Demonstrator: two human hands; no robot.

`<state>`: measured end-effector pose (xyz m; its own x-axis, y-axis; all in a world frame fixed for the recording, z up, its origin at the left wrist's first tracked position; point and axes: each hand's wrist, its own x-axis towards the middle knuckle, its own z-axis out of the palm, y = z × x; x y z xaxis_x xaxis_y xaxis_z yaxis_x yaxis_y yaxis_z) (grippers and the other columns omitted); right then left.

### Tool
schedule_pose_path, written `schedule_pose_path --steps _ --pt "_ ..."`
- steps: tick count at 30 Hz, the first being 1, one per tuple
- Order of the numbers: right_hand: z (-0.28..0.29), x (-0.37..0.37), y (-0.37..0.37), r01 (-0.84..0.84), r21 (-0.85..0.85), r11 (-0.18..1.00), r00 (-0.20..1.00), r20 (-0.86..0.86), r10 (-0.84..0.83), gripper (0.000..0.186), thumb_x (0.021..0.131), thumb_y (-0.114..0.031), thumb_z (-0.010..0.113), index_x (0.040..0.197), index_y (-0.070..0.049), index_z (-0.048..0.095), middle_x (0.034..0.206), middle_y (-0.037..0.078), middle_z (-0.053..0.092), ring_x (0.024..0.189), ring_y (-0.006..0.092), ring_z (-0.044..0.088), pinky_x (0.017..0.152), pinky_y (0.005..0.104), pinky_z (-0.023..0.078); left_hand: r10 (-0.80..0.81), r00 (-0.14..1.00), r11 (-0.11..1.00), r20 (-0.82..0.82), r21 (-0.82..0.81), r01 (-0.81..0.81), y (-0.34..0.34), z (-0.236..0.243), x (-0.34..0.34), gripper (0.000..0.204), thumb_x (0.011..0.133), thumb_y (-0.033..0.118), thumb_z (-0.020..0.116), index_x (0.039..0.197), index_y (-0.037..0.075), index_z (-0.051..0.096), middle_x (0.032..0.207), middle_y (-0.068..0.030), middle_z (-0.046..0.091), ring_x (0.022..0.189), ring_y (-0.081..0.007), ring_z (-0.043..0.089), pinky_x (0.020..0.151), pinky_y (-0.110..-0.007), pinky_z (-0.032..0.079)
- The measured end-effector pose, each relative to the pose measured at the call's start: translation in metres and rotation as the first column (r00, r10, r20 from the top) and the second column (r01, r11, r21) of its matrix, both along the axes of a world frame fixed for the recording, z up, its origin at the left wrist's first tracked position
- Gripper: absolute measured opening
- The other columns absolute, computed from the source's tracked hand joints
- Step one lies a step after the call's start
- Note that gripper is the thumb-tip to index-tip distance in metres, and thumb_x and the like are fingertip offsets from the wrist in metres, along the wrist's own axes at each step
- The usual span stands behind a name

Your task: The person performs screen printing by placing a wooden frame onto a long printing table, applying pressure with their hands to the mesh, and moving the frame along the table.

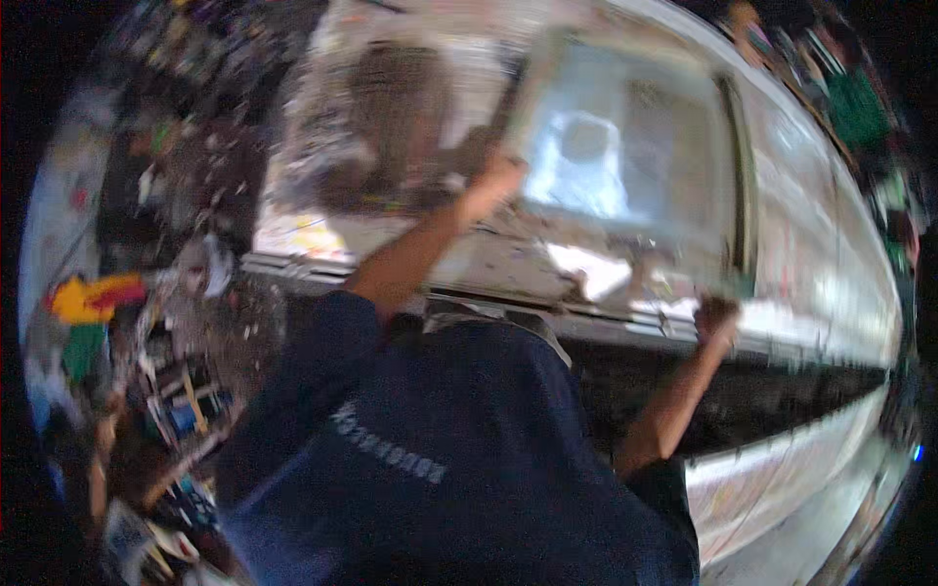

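A framed mesh screen [674, 195], pale bluish with a glare patch in its middle, is over the long light-coloured work table [791, 186]. It looks like a printing screen, and motion blurs it. At its left rail my left hand [491, 188] is closed on the frame. My right hand [719, 319] is curled at the near right corner of the same frame, close to the table's front edge. Blur hides the single fingers of both hands. Whether the screen touches the table I cannot tell.
A dark brown smeared patch [399, 117] marks the table left of the screen. A metal rail [303, 266] runs along the table's near edge. Clutter covers the floor at left, with a yellow and red item [96, 297]. Another long light table [752, 488] stands at lower right.
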<state>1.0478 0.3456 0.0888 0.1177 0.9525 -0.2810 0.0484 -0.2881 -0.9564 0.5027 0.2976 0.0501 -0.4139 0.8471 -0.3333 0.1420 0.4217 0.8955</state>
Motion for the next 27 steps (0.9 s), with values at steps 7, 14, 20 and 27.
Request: schedule_pose_path --steps 7,14,20,27 --pt "-0.132 -0.143 -0.016 -0.649 -0.086 0.756 0.340 0.856 0.389 0.070 0.080 -0.033 0.080 0.139 -0.008 0.051 0.151 0.021 0.040 0.134 0.0444 0.039 0.110 0.0504 0.038 0.114 0.934 0.992 0.339 0.003 -0.123 0.053 -0.008 0.018 0.076 0.089 0.033 0.069 0.149 0.000 0.036 0.144 -0.0239 0.045 0.134 -0.0355 0.043 0.112 -0.050 0.033" --pt "-0.081 -0.183 -0.047 -0.775 0.053 0.630 0.375 0.841 0.391 0.084 0.077 -0.034 0.082 0.149 -0.014 0.044 0.162 0.018 0.024 0.149 0.0458 0.019 0.113 0.0733 0.016 0.254 0.926 0.967 0.280 -0.059 -0.247 0.033 0.003 0.027 0.074 0.090 0.030 0.068 0.148 -0.004 0.037 0.140 -0.0248 0.049 0.131 -0.0348 0.046 0.110 -0.045 0.035" --pt "-0.110 -0.150 -0.006 -0.889 0.109 0.445 0.196 0.969 0.153 0.056 0.082 -0.009 0.065 0.137 -0.005 0.054 0.143 0.021 0.042 0.141 0.0442 0.033 0.114 0.0741 0.011 0.374 0.919 0.915 -0.123 -0.109 -0.387 0.023 0.040 0.055 0.073 0.079 0.021 0.067 0.143 -0.005 0.044 0.124 -0.0234 0.060 0.103 -0.0325 0.062 0.085 -0.042 0.051" --pt "-0.125 -0.085 0.068 -0.703 -0.327 0.632 0.226 0.739 0.634 0.029 0.088 -0.017 0.058 0.113 -0.003 0.065 0.112 0.026 0.064 0.106 0.0417 0.062 0.084 0.0540 0.049 0.446 0.890 0.878 -0.097 -0.145 -0.456 0.025 0.014 0.042 0.080 0.076 0.020 0.071 0.145 -0.008 0.041 0.136 -0.0199 0.055 0.120 -0.0297 0.057 0.091 -0.040 0.047"
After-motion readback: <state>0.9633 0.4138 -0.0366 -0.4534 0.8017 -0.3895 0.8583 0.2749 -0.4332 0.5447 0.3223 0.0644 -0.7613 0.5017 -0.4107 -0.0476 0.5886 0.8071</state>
